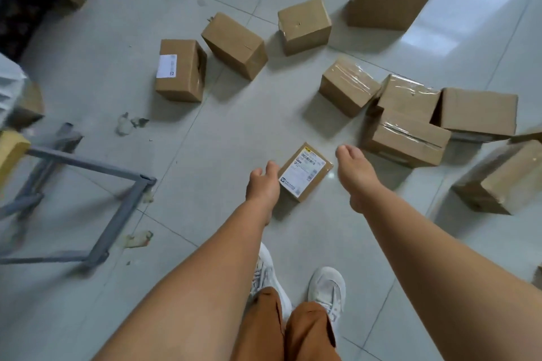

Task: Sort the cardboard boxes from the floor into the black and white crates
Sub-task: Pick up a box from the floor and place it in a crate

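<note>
— The floor (88,67) is pale grey-green glossy tile, with thin dark grout lines and white glare patches.

— And the cardboard boxes (234,44) are all plain tan-brown. Several carry shiny clear tape.

— The small flat box (305,171) has a white label with black print and a yellow strip along the top edge. Another box (180,69) shows a white label on its side.

— The metal frame (117,214) on the left is blue-grey. Beside it there's something mustard yellow (11,149).

— The person's trousers (281,331) are rust orange, the shoes (328,287) white. Dark patterned patch in the far left corner.
</note>
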